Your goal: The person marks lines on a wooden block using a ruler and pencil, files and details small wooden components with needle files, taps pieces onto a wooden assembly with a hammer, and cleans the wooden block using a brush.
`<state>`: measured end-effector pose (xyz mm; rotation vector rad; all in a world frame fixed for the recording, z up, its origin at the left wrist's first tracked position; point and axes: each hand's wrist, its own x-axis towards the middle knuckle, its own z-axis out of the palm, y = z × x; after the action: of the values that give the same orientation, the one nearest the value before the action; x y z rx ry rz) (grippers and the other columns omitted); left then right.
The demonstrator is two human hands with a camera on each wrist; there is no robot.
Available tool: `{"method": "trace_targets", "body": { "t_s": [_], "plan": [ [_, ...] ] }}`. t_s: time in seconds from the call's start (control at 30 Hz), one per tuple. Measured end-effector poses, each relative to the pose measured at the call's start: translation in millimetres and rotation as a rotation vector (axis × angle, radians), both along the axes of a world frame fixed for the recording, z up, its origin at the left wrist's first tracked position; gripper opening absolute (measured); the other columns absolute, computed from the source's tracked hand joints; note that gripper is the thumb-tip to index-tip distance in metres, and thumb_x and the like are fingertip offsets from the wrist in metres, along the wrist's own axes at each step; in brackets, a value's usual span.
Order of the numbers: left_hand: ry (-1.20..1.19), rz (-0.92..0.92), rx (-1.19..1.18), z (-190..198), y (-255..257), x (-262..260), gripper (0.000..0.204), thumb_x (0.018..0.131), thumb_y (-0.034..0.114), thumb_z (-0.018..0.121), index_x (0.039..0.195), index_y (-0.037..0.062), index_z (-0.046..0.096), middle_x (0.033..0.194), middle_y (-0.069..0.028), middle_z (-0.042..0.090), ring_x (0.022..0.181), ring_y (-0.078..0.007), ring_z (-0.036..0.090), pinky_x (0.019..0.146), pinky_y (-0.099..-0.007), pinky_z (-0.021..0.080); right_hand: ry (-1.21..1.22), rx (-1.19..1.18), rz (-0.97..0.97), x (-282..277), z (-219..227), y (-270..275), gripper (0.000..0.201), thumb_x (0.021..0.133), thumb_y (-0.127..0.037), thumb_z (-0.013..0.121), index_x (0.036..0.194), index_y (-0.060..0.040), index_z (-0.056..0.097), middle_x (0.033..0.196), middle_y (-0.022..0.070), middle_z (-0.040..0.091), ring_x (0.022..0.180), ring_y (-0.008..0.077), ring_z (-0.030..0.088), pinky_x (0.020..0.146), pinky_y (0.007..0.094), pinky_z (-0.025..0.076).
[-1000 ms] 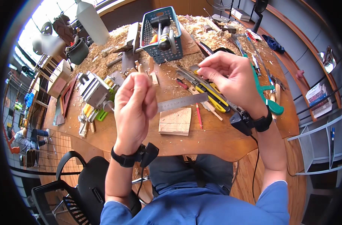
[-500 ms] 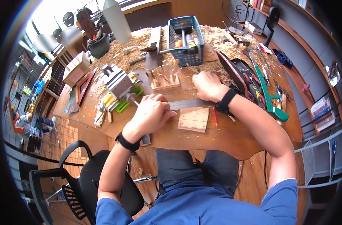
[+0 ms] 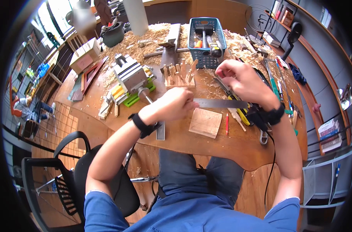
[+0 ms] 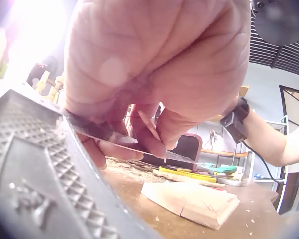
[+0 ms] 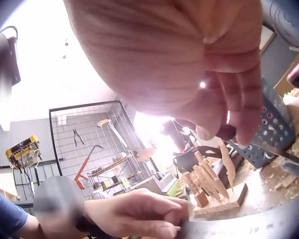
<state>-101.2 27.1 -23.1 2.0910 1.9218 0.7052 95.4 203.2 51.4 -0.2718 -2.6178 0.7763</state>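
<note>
In the head view my left hand [image 3: 172, 103] pinches the steel blade [image 3: 222, 103] of a try square, with ruler marks showing on the blade. The square's grey handle [image 3: 160, 131] sticks out below my wrist, and the left wrist view shows its knurled face [image 4: 55, 184] up close. Beneath the blade, on the table, lies a small wooden block [image 3: 205, 123] with pencil lines. My right hand [image 3: 247, 83] is raised beyond the blade's far end, fingers bent and thumb near the fingertips; I cannot tell whether it holds anything. A red pencil [image 3: 227, 124] lies right of the block.
Yellow cutters [image 3: 243, 116] lie under my right hand. Behind the blade stands a wooden block of small carvings [image 3: 179, 79], with a vise [image 3: 131, 75] to its left. A blue basket [image 3: 206, 60] of tools stands farther back amid wood shavings [image 3: 156, 38].
My left hand first showed its thumb side, then turned over, still gripping the square. My right hand dropped behind the blade's end, then rose again. The head view has shifted left.
</note>
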Motion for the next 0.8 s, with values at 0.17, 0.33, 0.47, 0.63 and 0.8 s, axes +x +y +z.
{"method": "trace_targets", "body": {
  "t_s": [0.17, 0.33, 0.47, 0.63, 0.8],
  "plan": [
    [0.031, -0.033, -0.126, -1.2, 45.4, -11.1, 0.040, 0.100, 0.032, 0.068, 0.083, -0.0046, 0.065, 0.078, -0.0265, 0.065, 0.074, -0.0463, 0.064, 0.069, -0.0497, 0.050, 0.239, -0.035, -0.040, 21.8, 14.3, -16.4, 0.015, 0.088, 0.007, 0.066, 0.103, 0.0033, 0.066, 0.094, 0.0128, 0.071, 0.087, 0.0206, 0.072, 0.077, 0.0324, 0.057],
    [0.083, 0.009, -0.164, -9.0, 60.3, -17.5, 0.037, 0.099, 0.031, 0.069, 0.085, -0.0033, 0.069, 0.082, -0.0257, 0.068, 0.079, -0.0451, 0.066, 0.073, -0.0504, 0.052, 0.357, -0.296, -0.053, 39.1, -3.4, -25.0, 0.019, 0.090, 0.009, 0.072, 0.104, 0.0012, 0.062, 0.095, 0.0056, 0.072, 0.087, 0.0080, 0.069, 0.077, 0.0241, 0.056],
    [0.136, -0.027, -0.103, -20.0, 58.6, -20.4, 0.033, 0.097, 0.031, 0.071, 0.090, -0.0015, 0.072, 0.085, -0.0237, 0.069, 0.083, -0.0426, 0.068, 0.077, -0.0497, 0.053, 0.424, -0.436, -0.092, 41.2, -30.7, -12.1, 0.020, 0.090, 0.006, 0.076, 0.103, -0.0003, 0.062, 0.095, 0.0052, 0.071, 0.087, 0.0087, 0.069, 0.080, 0.0238, 0.057],
    [0.186, 0.020, 0.023, 15.1, 43.7, 1.0, 0.034, 0.101, 0.031, 0.067, 0.090, -0.0017, 0.071, 0.077, -0.0176, 0.065, 0.076, -0.0350, 0.068, 0.072, -0.0448, 0.053, 0.616, -0.475, -0.128, 37.8, -54.8, 5.8, 0.022, 0.090, 0.006, 0.077, 0.102, -0.0011, 0.060, 0.095, 0.0049, 0.071, 0.088, 0.0080, 0.069, 0.080, 0.0232, 0.057],
    [-0.526, 0.000, -0.095, 34.4, 48.9, 23.1, 0.031, 0.111, 0.030, 0.056, 0.108, 0.0034, 0.073, 0.079, 0.0044, 0.056, 0.068, -0.0035, 0.046, 0.062, -0.0242, 0.044, 0.744, -0.481, -0.177, 34.4, -54.8, 10.3, 0.025, 0.093, 0.004, 0.075, 0.112, -0.0007, 0.060, 0.094, 0.0035, 0.069, 0.085, 0.0055, 0.068, 0.077, 0.0198, 0.055]
  ]
}}
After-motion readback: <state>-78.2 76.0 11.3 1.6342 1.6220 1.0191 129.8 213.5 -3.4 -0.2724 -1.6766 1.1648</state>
